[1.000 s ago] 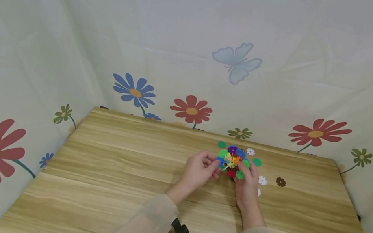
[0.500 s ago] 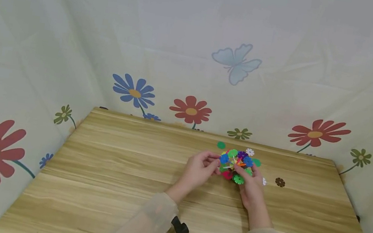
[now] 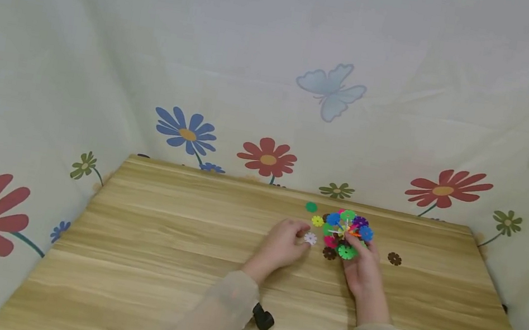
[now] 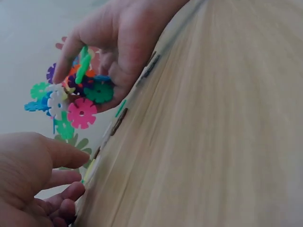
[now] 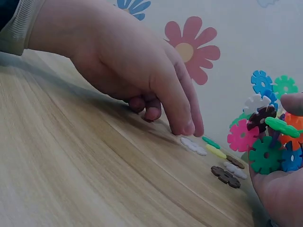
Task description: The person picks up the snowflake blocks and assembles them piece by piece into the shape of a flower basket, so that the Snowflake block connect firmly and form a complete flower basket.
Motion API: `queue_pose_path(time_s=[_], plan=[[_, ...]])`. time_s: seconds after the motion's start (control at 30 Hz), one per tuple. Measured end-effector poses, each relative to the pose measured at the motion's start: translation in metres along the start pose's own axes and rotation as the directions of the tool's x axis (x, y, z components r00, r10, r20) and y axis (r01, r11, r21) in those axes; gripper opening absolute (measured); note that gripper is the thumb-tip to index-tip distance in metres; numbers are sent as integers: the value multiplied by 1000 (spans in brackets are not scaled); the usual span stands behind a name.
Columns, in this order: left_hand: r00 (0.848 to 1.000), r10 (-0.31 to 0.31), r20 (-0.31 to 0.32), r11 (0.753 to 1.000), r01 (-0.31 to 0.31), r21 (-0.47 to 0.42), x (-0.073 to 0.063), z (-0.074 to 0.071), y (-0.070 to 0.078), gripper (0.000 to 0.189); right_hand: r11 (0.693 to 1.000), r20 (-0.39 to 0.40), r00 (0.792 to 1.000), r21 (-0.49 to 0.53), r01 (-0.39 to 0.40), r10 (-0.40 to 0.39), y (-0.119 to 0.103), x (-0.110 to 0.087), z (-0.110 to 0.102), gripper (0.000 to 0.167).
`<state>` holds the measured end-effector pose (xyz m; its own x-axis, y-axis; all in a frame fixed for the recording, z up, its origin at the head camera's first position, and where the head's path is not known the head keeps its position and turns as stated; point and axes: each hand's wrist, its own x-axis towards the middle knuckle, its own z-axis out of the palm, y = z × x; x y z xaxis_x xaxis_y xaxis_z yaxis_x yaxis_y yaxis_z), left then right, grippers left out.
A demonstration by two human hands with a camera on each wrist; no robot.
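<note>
My right hand (image 3: 363, 262) holds a multicoloured cluster of interlocked plastic snowflake discs (image 5: 266, 155), thumb over the near side and fingers beneath. It is raised off the table, with blue, green, pink, purple, orange and white discs pointing outward. To its left, my left hand (image 3: 284, 242) is low over the table with thumb and fingers apart. A loose white snowflake disc (image 5: 193, 145) lies flat right at its fingertips; whether they touch it is unclear. Nothing shows between the left fingers in the left wrist view. Part of the cluster is covered by the right hand.
Loose discs lie around the cluster on the wooden table (image 3: 172, 242): a green disc (image 3: 311, 207) at the back, a yellow disc (image 3: 317, 221), a brown disc (image 3: 330, 253) and another brown disc (image 3: 394, 259) at the right. A flower-printed cloth (image 3: 233, 98) hangs behind.
My right hand has carried the cluster to the right and turned it. My left hand has come off the cluster and dropped to the white disc. Yellow and brown loose discs are now uncovered.
</note>
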<state>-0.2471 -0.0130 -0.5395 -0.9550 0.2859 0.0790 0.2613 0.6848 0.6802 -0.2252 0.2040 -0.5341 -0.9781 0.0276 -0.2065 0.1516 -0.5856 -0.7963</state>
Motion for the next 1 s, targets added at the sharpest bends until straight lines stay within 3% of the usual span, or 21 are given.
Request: queue_pose_path(time_s=[0.13,0.27,0.4,0.5,0.57,0.6,0.7,0.77,0.83,1.0], plan=[[1000,27,-16,996,-26,83,2,2,2,41,1000,21,1000,17,2,-2,2,0,2,26],[999,31,-19,997,-29,65,2,1,3,29,1000,42,999,20,13,-14,4,0,3,20],[1000,-12,1,1000,12,-24,0,0,0,17,1000,35,999,-18,14,-13,6,-1,5,28],[1000,-24,-8,988,23,-150,0,-6,-1,12,998,9,1000,-53,31,-30,7,-1,7,38],[999,-39,-27,963,30,-268,-1,-12,1,10,996,-7,999,-74,46,-46,8,-2,9,44],[998,-48,-38,939,32,-344,-1,-15,2,10,995,-10,998,-83,56,-57,8,-2,10,46],[996,-67,-54,846,28,-532,-3,-24,9,9,993,-2,997,-92,75,-76,9,-3,12,49],[997,-57,-53,790,13,-613,-5,-29,15,12,992,9,996,-89,85,-85,11,-4,14,49],[998,-39,-55,777,-5,-630,-7,-32,19,15,991,25,995,-90,95,-93,12,-4,15,49],[995,-18,-102,802,-47,-595,-10,-31,23,10,989,67,993,-102,104,-98,16,-4,18,45]])
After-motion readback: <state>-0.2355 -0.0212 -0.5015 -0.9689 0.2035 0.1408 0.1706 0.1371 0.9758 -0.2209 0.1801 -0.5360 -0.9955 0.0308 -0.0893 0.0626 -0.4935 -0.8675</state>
